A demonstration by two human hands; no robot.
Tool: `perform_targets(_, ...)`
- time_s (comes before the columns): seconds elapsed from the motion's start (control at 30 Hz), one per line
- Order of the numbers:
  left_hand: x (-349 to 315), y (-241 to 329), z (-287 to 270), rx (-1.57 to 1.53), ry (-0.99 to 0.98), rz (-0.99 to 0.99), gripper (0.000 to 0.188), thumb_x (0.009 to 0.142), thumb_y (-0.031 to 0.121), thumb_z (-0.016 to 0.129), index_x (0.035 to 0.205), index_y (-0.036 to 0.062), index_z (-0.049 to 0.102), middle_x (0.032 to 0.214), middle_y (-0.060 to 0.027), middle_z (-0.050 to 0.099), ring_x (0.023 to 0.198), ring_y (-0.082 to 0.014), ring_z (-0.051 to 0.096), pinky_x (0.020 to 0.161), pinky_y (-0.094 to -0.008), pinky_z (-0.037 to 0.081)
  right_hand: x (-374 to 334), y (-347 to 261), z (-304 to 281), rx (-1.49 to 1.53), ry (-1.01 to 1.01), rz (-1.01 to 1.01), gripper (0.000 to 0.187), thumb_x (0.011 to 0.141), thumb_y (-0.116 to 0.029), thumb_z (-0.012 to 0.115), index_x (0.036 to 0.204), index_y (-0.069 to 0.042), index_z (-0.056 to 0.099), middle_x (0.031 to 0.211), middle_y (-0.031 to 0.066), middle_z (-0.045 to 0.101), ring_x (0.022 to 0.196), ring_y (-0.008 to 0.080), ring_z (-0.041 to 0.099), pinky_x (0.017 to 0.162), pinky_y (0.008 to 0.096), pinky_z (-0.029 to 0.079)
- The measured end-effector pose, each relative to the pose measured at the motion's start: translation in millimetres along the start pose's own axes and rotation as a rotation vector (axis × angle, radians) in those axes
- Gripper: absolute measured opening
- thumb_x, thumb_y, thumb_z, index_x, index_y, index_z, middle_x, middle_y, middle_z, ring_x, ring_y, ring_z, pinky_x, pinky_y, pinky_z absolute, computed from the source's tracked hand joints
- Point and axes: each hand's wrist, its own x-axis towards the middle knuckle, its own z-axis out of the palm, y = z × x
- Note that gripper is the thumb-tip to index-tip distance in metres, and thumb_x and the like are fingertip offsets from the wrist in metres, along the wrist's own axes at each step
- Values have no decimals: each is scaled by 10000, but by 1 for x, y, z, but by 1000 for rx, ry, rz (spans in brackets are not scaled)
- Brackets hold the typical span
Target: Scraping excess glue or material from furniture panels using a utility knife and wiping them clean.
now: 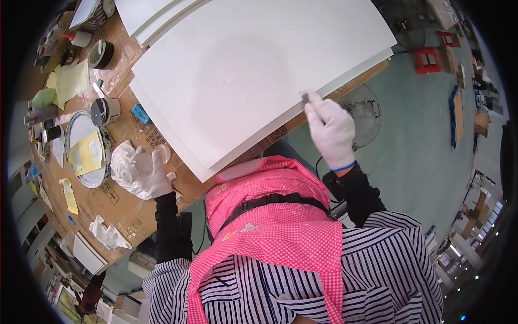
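My right hand [330, 129], in a white glove, is closed on a small dark grey piece [305, 99], slightly blurred, its kind unclear. It meets the right edge of a large white panel [243, 81], which lies over another white panel [345, 81]. On the table left of the panels is my left hand [154, 178], also gloved in white. Its fingers curl round a small clear container [141, 164], partly hidden. Bunched white cloth [124, 154] lies against that hand. Nearest to it are a blue block [141, 114] and a round tray [86, 121].
A cardboard-covered table [121, 205] bears a dark-lidded tub [105, 111], an open dark tub [101, 54], yellow paper [86, 154] and a crumpled white glove [109, 233]. A fan [367, 116] stands beyond the table's right edge. Red stools [427, 60] stand farther off on the green floor.
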Motion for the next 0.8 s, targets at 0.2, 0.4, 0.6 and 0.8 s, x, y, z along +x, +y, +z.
perform_targets(0.2,-8,-39,5,-8,-61,-256,569,895,163,815,1384,23,560,1306,-108,632,1152,-231,625,1022,-359,512,-15,-22,9,-27,-79,-107,253,960,-215,683,1183,-119,756,789,88,664,675,304,674,623,406,540)
perform_targets(0.4,-15,-93,6,359,-196,32,687,864,354,834,1398,18,562,1416,-153,554,1345,-295,494,1181,-424,349,-26,-47,20,26,-147,-172,215,933,-164,742,1125,-75,781,762,129,637,658,264,651,593,382,504)
perform_targets(0.6,-16,-92,7,341,-183,-13,751,844,339,853,1445,16,539,1473,-135,536,1374,-308,479,1215,-431,315,12,-4,4,21,30,-7,210,984,-208,665,1136,-95,754,772,100,657,688,290,677,600,398,532)
perform_targets(0.8,-15,-86,12,203,-177,-51,730,838,277,858,1439,13,538,1465,-145,534,1359,-306,497,1190,-423,363,-20,-52,27,26,-161,-203,218,941,-109,719,1145,-65,779,767,113,645,645,252,645,598,354,502)
